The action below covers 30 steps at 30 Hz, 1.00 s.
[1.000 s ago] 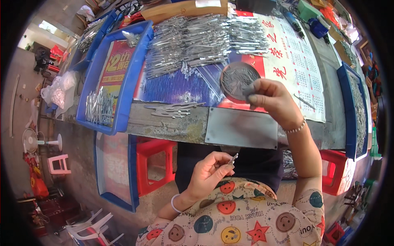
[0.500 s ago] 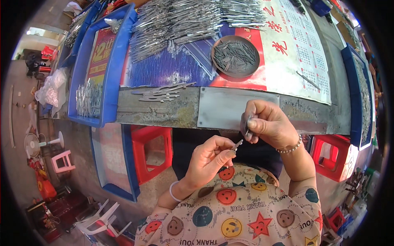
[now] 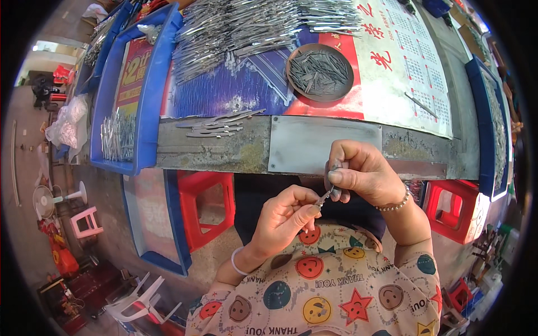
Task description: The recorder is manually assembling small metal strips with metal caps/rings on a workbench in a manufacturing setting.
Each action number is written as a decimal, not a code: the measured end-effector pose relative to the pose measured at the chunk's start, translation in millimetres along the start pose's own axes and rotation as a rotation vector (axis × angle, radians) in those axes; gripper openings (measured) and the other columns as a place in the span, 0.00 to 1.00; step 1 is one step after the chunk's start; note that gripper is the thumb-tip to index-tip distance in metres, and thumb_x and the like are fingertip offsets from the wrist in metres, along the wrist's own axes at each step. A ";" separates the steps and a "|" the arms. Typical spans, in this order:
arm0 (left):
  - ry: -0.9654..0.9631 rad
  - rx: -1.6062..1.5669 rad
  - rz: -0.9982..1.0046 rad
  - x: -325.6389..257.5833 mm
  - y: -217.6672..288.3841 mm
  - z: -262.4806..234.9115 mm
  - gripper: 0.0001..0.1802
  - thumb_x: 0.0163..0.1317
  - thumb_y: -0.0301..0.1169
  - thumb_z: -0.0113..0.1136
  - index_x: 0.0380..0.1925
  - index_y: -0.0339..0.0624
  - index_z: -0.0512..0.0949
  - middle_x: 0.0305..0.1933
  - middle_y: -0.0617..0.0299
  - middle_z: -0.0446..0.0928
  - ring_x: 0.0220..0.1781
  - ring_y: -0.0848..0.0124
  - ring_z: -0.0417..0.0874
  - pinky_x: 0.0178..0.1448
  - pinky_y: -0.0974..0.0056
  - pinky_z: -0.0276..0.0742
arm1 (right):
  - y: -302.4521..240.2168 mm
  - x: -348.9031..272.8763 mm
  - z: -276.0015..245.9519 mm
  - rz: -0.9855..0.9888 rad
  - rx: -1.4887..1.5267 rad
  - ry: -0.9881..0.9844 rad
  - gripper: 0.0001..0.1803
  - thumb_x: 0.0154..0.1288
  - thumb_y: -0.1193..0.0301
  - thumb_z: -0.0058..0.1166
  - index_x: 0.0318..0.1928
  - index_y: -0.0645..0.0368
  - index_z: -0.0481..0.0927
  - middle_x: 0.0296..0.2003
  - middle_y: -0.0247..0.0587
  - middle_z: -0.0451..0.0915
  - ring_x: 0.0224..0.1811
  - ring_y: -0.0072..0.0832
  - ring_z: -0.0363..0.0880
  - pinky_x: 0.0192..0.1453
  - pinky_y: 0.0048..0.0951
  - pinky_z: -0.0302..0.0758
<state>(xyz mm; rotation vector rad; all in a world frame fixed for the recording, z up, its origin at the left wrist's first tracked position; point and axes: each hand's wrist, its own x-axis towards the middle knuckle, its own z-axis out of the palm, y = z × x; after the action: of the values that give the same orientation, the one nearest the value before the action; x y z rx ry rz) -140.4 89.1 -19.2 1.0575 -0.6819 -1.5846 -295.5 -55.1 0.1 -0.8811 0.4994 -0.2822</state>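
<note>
- Since the earlier head frames, the right hand (image 3: 364,173) has come back from the round dark metal dish of small grey pins (image 3: 320,71) and now sits below the bench (image 3: 235,151) edge, close against the left hand (image 3: 286,215); the camera has also tipped down towards the lap.
- Head view: the left hand pinches a thin silver metal piece (image 3: 325,196) between thumb and forefinger, its tip pointing up to the right.
- The right hand is curled shut around something small and grey, thumb pressed on top; what it grips is too hidden to name.
- The two hands touch at the metal piece, over the dark gap between the bench and the person's patterned shirt (image 3: 314,285).
- A large heap of bright silver metal strips (image 3: 246,28) lies on the bench top, with a few loose ones (image 3: 218,123) nearer its front edge.
- Judged from this, the joining goes best with both hands steady and the parts aligned before pressing.
</note>
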 end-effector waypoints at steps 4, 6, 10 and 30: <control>-0.023 -0.025 -0.039 -1.0 2.2 1.3 0.09 0.67 0.27 0.54 0.43 0.33 0.71 0.32 0.63 0.74 0.27 0.81 0.73 0.30 0.76 0.70 | 1.3 -3.6 3.5 -0.019 -0.041 0.022 0.11 0.66 0.70 0.56 0.30 0.58 0.69 0.22 0.29 0.74 0.24 0.14 0.75 0.26 0.15 0.71; -0.035 -0.032 -0.064 3.1 1.2 4.2 0.07 0.67 0.26 0.54 0.42 0.33 0.72 0.31 0.62 0.74 0.27 0.81 0.73 0.30 0.76 0.70 | -1.3 -13.2 2.5 -0.028 -0.152 0.075 0.11 0.65 0.71 0.56 0.29 0.59 0.68 0.22 0.30 0.73 0.23 0.14 0.74 0.24 0.15 0.70; 0.243 0.006 -0.081 -2.2 0.7 16.5 0.04 0.59 0.17 0.52 0.34 0.34 0.73 0.22 0.61 0.72 0.18 0.78 0.69 0.22 0.74 0.63 | 7.1 -13.3 3.2 -0.408 -0.805 0.171 0.13 0.62 0.67 0.56 0.32 0.63 0.68 0.21 0.48 0.70 0.23 0.35 0.72 0.28 0.38 0.67; 0.313 0.449 0.119 -7.3 14.2 35.6 0.05 0.68 0.27 0.46 0.38 0.38 0.70 0.24 0.65 0.70 0.19 0.79 0.63 0.21 0.76 0.60 | 49.5 28.9 2.5 -0.629 -0.261 0.111 0.13 0.51 0.71 0.58 0.24 0.69 0.72 0.19 0.47 0.77 0.23 0.33 0.79 0.25 0.32 0.73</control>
<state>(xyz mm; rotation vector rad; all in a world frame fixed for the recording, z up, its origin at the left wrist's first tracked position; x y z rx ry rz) -165.4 88.9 10.8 1.5252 -0.8866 -1.1522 -268.0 -35.8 -46.4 -1.2727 0.3538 -0.8576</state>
